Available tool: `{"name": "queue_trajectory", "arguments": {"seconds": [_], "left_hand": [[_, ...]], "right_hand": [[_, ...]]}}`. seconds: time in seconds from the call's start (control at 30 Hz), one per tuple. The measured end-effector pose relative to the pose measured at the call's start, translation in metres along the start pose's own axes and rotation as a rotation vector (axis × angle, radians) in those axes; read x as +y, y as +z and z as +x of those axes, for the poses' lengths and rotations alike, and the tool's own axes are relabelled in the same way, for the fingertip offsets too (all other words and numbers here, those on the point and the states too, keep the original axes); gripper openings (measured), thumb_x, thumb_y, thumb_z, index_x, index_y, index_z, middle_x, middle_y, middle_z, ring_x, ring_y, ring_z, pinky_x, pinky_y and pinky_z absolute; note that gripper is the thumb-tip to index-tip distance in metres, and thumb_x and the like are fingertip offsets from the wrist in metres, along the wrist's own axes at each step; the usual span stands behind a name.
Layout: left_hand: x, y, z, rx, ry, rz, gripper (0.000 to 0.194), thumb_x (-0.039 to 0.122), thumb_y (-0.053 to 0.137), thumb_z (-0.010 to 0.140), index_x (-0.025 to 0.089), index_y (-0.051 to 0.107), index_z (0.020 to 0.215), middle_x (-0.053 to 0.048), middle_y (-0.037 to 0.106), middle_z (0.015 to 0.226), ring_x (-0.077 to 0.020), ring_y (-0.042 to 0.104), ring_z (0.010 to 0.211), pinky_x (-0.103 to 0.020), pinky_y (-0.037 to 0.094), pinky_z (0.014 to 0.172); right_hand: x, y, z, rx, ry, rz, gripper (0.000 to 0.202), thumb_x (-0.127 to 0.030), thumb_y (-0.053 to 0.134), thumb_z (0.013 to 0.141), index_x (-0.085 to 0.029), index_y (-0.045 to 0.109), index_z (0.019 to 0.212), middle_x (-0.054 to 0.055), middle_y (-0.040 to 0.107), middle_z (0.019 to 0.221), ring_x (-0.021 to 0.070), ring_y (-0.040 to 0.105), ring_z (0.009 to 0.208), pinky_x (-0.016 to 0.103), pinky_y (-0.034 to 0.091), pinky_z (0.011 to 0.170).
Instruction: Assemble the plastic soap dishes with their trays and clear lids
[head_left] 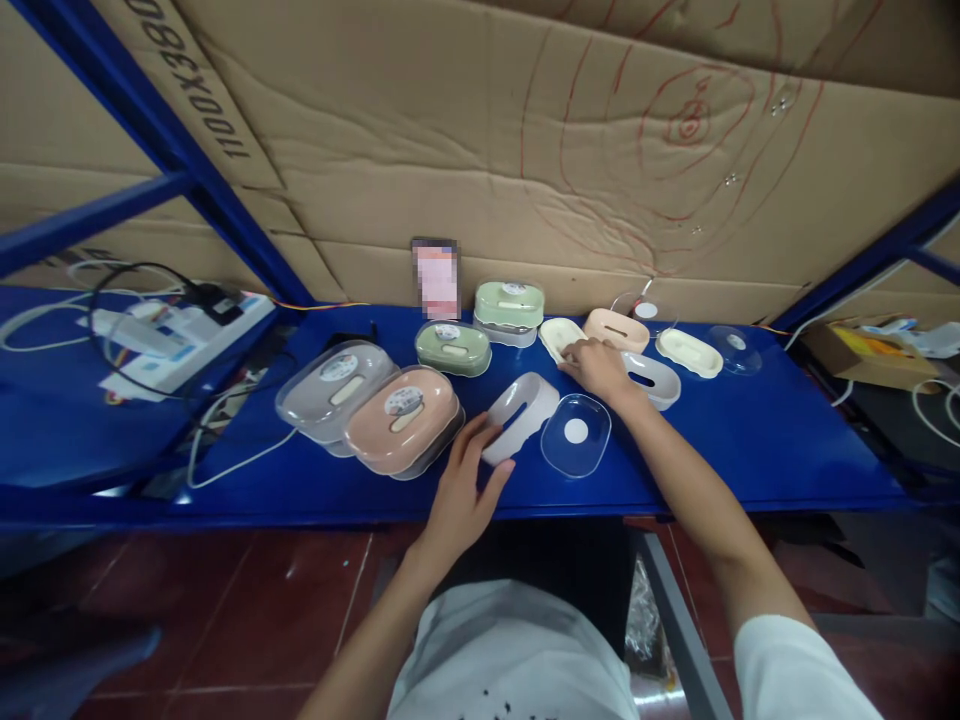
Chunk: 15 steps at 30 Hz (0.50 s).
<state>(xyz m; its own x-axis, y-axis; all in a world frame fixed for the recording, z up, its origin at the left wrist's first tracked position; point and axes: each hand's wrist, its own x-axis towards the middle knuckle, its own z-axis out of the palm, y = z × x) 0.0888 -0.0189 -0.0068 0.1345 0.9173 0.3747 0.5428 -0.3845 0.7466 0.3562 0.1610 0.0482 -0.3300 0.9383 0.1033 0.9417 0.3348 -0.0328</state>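
Observation:
My left hand (pixel 469 490) grips the near end of a pale grey oval soap-dish shell (pixel 525 405) with a slot in it, holding it tilted on the table. At the back, my right hand (pixel 598 368) has its fingers closed on the edge of a cream soap-dish tray (pixel 556 338). Between the hands lies a clear lid (pixel 576 455) with a round white sticker. A peach slotted shell (pixel 616 328) sits behind my right hand. Another pale grey shell (pixel 660 385), partly covered by my wrist, and a second cream tray (pixel 694 352) lie to its right.
Lidded soap dishes in grey (pixel 307 395), peach (pixel 375 440) and green (pixel 457 350) stand on the left, with another green one (pixel 510 312) behind. A phone (pixel 436 280) leans on the cardboard (pixel 360 180). Cables and a power strip (pixel 180 350) lie left; blue frame posts (pixel 161 140) flank the table.

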Motion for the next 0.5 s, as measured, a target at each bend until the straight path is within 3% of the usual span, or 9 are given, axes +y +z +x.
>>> {"name": "queue_trajectory", "arguments": {"seconds": [0.17, 0.27, 0.4, 0.5], "left_hand": [[0.001, 0.000, 0.002, 0.013, 0.012, 0.010, 0.042, 0.037, 0.058, 0.109, 0.027, 0.052, 0.150, -0.014, 0.047, 0.163, -0.0302, 0.051, 0.153, -0.052, 0.044, 0.128], [0.004, 0.000, 0.006, -0.028, 0.027, 0.058, 0.039, 0.035, 0.059, 0.109, 0.028, 0.057, 0.147, -0.013, 0.042, 0.166, -0.0314, 0.048, 0.156, -0.052, 0.043, 0.129], [0.009, 0.000, 0.024, -0.014, 0.079, 0.125, 0.036, 0.033, 0.058, 0.109, 0.027, 0.062, 0.144, -0.012, 0.040, 0.169, -0.0348, 0.040, 0.161, -0.055, 0.041, 0.130], [0.010, 0.005, 0.049, 0.024, 0.110, 0.152, 0.036, 0.034, 0.059, 0.109, 0.027, 0.064, 0.144, -0.013, 0.043, 0.167, -0.0349, 0.041, 0.160, -0.056, 0.041, 0.130]], "right_hand": [[0.015, -0.018, -0.042, -0.050, -0.157, 0.039, 0.022, -0.026, 0.066, 0.103, -0.025, 0.081, 0.120, 0.008, 0.080, 0.125, 0.0310, 0.070, 0.115, 0.045, 0.049, 0.099], [0.017, -0.021, -0.063, -0.017, -0.255, 0.115, 0.028, -0.022, 0.060, 0.105, -0.027, 0.080, 0.123, 0.008, 0.076, 0.136, 0.0320, 0.071, 0.119, 0.050, 0.052, 0.101], [-0.001, -0.019, -0.100, 0.103, -0.230, 0.213, 0.039, -0.032, 0.052, 0.111, -0.028, 0.066, 0.147, 0.011, 0.060, 0.160, 0.0331, 0.062, 0.140, 0.056, 0.049, 0.113], [-0.018, -0.011, -0.140, 0.077, -0.268, 0.259, 0.046, -0.042, 0.053, 0.112, -0.032, 0.057, 0.156, 0.010, 0.049, 0.169, 0.0327, 0.050, 0.153, 0.057, 0.044, 0.120]]}}
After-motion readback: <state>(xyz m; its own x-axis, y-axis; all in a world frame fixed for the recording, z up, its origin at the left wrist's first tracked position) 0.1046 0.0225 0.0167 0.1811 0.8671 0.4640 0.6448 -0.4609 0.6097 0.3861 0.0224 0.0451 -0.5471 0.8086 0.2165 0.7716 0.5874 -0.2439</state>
